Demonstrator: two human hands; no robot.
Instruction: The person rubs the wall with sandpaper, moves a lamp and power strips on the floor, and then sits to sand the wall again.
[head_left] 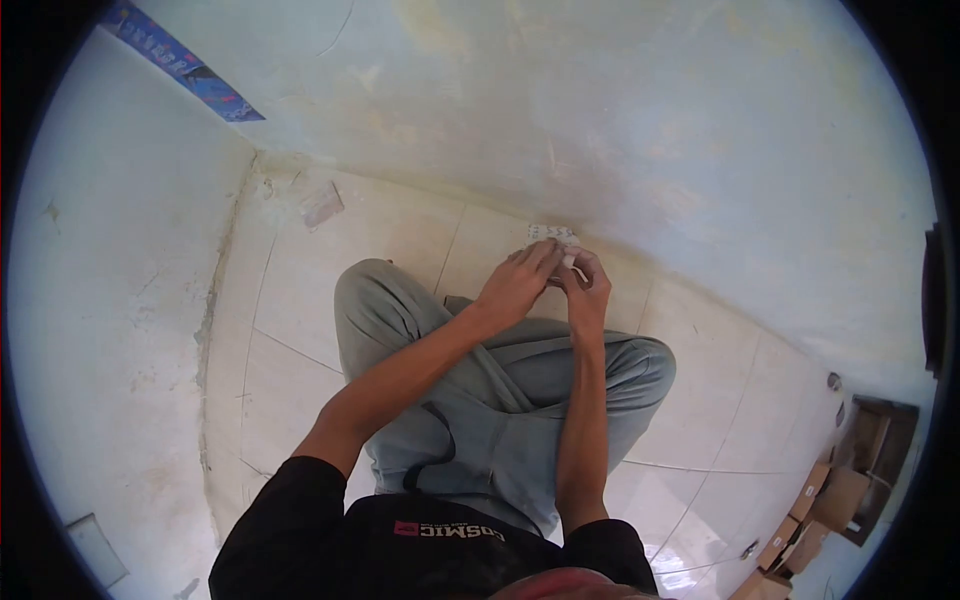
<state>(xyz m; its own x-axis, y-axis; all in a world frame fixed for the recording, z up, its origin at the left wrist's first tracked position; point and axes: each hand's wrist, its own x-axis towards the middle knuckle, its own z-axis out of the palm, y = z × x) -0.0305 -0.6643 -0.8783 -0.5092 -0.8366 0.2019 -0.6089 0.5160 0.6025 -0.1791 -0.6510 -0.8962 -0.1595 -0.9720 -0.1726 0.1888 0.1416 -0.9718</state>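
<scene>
I sit cross-legged on a tiled floor, both arms stretched out over my knees. My left hand [517,283] and my right hand [588,288] meet around a small white object [552,235] with dark marks on it, held just above the floor near the wall. Fingers of both hands close on it; most of the object is hidden behind them. My grey trousers [500,400] lie under the forearms.
A pale wall [640,110] rises right behind the hands; another wall stands at the left. A scrap of paper [322,205] lies in the floor corner. Several brown cardboard boxes [810,515] sit at the lower right, next to a dark opening [880,440].
</scene>
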